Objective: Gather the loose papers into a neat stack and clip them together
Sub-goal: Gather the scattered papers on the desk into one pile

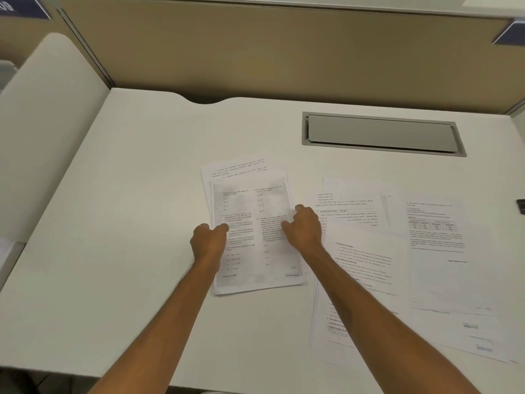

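Rightward of stack, loose papers, clip, hatch

a smooth white laminate counter fills most of the view. set into its far right part is a long grey rectangular cable hatch with a flat lid inside a slim grey frame. a shallow curved notch is cut into the counter's back edge, left of the hatch. behind the counter stands a beige fabric partition wall. a white side panel with a rounded top corner borders the counter on the left. dark blue labels sit at the top left and top right, their print too blurred to read.
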### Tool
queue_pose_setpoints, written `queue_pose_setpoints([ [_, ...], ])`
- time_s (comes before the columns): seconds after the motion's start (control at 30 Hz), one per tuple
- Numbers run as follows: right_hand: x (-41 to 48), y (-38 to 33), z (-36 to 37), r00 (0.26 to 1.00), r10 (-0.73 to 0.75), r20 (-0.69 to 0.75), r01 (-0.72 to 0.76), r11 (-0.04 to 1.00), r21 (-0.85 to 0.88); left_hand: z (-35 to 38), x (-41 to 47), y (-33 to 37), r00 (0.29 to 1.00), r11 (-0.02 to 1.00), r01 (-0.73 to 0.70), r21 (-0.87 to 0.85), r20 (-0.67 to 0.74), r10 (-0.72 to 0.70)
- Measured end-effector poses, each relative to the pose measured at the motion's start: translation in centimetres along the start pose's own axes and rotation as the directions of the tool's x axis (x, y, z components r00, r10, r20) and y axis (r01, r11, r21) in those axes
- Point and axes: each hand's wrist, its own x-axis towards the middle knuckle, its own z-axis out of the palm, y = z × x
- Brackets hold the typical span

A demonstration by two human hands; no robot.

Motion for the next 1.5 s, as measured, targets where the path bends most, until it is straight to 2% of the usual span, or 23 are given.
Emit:
queue_pose_setpoints([
  [0.13, -0.5, -0.1, 0.4, 0.999, -0.025, 0.026, 0.026, 0.998, -0.054, -0.2, 0.4, 0.2, 1.000, 1.000, 0.013, -0.011, 0.002, -0.013],
  [0.37, -0.5, -0.3, 0.3, 1.000, 0.011, -0.024, -0.012, 0.997, -0.075, 0.0, 0.4, 0.5, 1.000, 1.000, 0.015, -0.014, -0.006, -0.015],
  [0.63, 1.0, -0.7, -0.2, 0.979, 0.204, -0.026, -0.198, 0.971, 0.133, -0.8, 1.1, 1.3, 0.992, 0.979, 0.123, -0.160, 0.056, -0.116],
  [0.8, 1.5, -0.8, -1.0, 0.956, 0.294, -0.024, -0.279, 0.927, 0.250, -1.1, 1.6, 1.0, 0.987, 0.979, 0.139, -0.150, 0.096, -0.125],
  [1.07, 1.4, -0.9, -0.3, 0.943, 0.327, 0.057, -0.328, 0.896, 0.300, -0.1, 0.7, 1.5, 0.997, 0.990, 0.074, -0.123, 0.005, -0.074],
  [1.33, 1.3, -2.2, -0.5, 0.935, 0.339, 0.105, -0.355, 0.892, 0.279, -0.7, 1.3, 1.5, 0.983, 0.967, 0.169, -0.191, 0.108, -0.150],
  [1.5, 1.4, -1.9, -1.0, 0.914, 0.343, 0.218, -0.406, 0.803, 0.437, -0.8, 2.0, 0.8, 0.963, 0.962, 0.224, -0.155, 0.185, -0.194],
])
